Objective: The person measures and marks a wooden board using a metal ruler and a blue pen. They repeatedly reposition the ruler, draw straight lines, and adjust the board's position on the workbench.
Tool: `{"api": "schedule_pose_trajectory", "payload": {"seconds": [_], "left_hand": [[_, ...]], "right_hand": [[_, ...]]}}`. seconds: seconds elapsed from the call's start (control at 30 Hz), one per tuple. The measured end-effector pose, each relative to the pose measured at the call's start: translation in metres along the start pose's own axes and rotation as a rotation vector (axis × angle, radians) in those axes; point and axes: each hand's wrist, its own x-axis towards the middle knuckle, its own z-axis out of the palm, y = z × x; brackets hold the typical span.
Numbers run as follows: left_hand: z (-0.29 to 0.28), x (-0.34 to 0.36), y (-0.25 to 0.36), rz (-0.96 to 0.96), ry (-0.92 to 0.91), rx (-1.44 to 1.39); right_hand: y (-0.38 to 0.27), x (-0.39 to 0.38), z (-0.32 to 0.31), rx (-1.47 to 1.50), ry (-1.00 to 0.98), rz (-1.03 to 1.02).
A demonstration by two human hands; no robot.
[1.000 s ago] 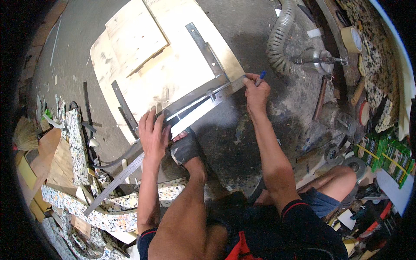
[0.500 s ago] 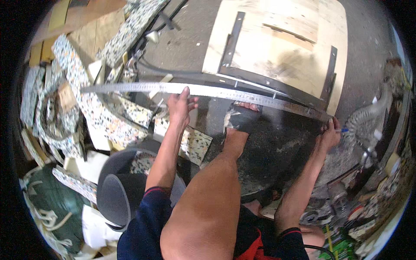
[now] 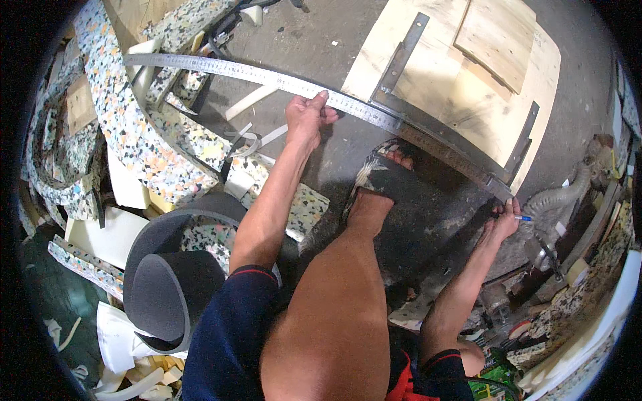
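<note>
Fingers of the left hand are closed on the ruler, thumb on its upper face and the others bent beneath. Fingers of the right hand are bent, gripping a blue pen; their tips meet the right end of the ruler. How firmly they hold that end cannot be told.

The ruler is long and metal. It extends from above the speckled foam at left, past the left hand, and along the near edge of the board. Contact between ruler and board cannot be confirmed. Its right portion appears darker than its left.

The board is pale wood with rounded corners. It bears a metal frame with one bar on each side and one along the near edge. A smaller panel lies on its far part.

One foot is on the floor, near the ruler. A grey foam roll stands beside the left forearm. A ribbed hose lies beyond the right hand.
</note>
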Motion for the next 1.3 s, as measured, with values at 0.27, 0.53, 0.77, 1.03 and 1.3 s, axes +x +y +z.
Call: {"api": "schedule_pose_trajectory", "payload": {"seconds": [0.27, 0.53, 0.77, 1.03, 1.3], "left_hand": [[0.0, -0.001, 0.011, -0.015, -0.05, -0.004], [-0.016, -0.102, 0.059, 0.006, -0.068, 0.216], [-0.028, -0.151, 0.107, 0.25, -0.23, 0.16], [-0.128, -0.016, 0.247, 0.499, 0.013, 0.378], [-0.152, 0.052, 0.246, 0.87, 0.622, 1.107]], "right_hand": [[0.003, 0.011, -0.008, 0.003, -0.044, 0.047], [0.025, -0.033, -0.094, -0.035, -0.322, 0.563], [0.034, -0.079, -0.13, -0.156, -0.501, 0.721], [-0.038, -0.192, 0.051, -0.138, -0.687, 0.754], [-0.017, -0.277, 0.203, 0.037, -0.796, 0.797]]}}
